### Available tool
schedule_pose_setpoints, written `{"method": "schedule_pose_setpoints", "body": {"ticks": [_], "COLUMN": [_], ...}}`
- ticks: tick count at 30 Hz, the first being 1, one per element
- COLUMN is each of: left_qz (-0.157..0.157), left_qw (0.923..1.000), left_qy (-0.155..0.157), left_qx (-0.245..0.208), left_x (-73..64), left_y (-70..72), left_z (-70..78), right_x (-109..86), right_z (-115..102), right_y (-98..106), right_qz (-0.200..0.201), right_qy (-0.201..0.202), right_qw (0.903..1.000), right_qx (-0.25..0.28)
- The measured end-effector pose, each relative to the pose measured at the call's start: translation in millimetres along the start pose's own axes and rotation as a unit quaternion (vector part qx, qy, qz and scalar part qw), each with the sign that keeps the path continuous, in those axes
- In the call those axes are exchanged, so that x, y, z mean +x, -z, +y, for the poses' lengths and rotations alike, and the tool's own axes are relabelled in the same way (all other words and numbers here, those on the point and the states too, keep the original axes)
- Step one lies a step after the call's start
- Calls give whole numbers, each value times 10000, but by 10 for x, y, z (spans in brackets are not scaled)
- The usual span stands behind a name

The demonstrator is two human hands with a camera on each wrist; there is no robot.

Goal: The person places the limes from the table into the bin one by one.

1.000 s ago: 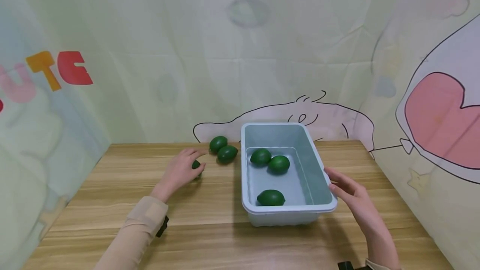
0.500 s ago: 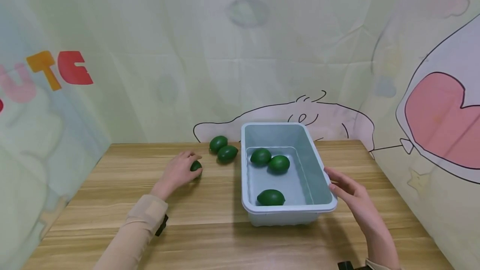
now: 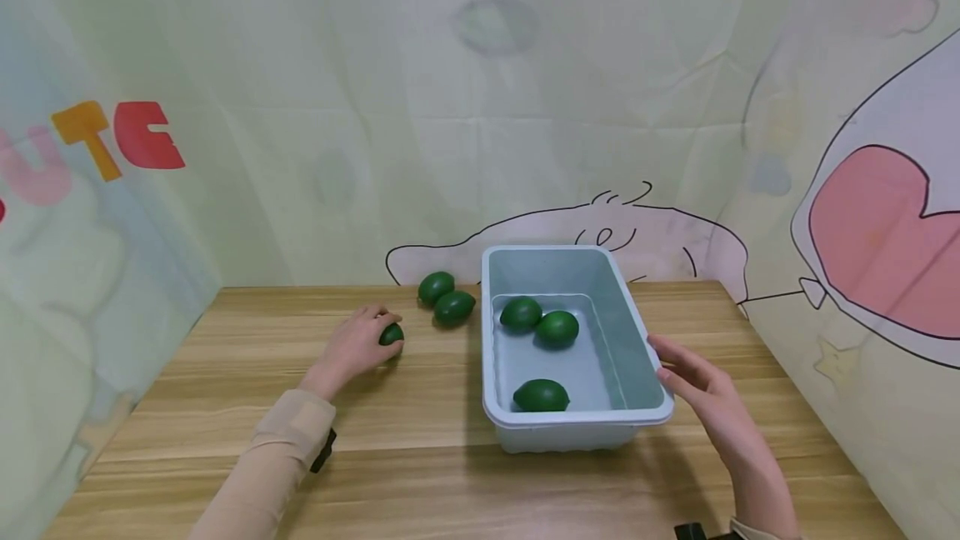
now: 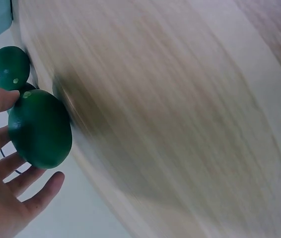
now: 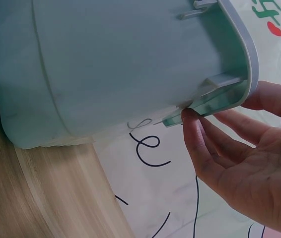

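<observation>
My left hand [image 3: 354,348] grips a green lime [image 3: 391,334] on the wooden table, thumb on the near side and fingers curled over the far side. In the left wrist view the same lime [image 4: 41,130] sits between thumb and fingers. Two more limes, a rear one [image 3: 436,288] and a front one [image 3: 453,307], lie together just beyond that hand. A pale blue plastic bin [image 3: 577,417] stands to their right with three limes [image 3: 542,396] inside. My right hand [image 3: 705,394] holds the bin's right rim, and its thumb and fingertips touch the lip [image 5: 252,64] in the right wrist view.
The wooden table [image 3: 420,482] ends at a printed cloth backdrop [image 3: 337,148] behind and at both sides. The bin's far end stands close to the back cloth. Dark bands are worn at both wrists.
The left hand has drawn back slightly and its thumb and fingers have closed round the lime. The right hand, the bin and the other limes have stayed in place.
</observation>
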State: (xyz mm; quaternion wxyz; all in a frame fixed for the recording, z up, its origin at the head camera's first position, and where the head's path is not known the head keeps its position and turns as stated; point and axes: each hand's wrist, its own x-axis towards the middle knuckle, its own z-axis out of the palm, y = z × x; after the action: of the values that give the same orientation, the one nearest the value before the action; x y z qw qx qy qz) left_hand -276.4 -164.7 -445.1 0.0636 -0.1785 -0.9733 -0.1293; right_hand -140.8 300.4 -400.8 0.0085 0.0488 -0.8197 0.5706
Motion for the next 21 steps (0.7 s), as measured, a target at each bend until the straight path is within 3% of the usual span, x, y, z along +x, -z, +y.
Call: {"method": "schedule_pose_setpoints", "body": {"ticks": [11,21], "left_qz": [-16,-118], "left_qw": [10000,9996], "left_qy": [-53,102], "left_qx": [-67,-227], "left_x": [8,1], "left_y": [-18,-3], "left_z": [1,20], "right_x": [2,-2], "right_z": [0,-5], "right_y": [4,4], "right_qz": [-7,-25], "right_qy": [-11,8], "right_qw": [10000,10000], "right_qx": [-36,14]}}
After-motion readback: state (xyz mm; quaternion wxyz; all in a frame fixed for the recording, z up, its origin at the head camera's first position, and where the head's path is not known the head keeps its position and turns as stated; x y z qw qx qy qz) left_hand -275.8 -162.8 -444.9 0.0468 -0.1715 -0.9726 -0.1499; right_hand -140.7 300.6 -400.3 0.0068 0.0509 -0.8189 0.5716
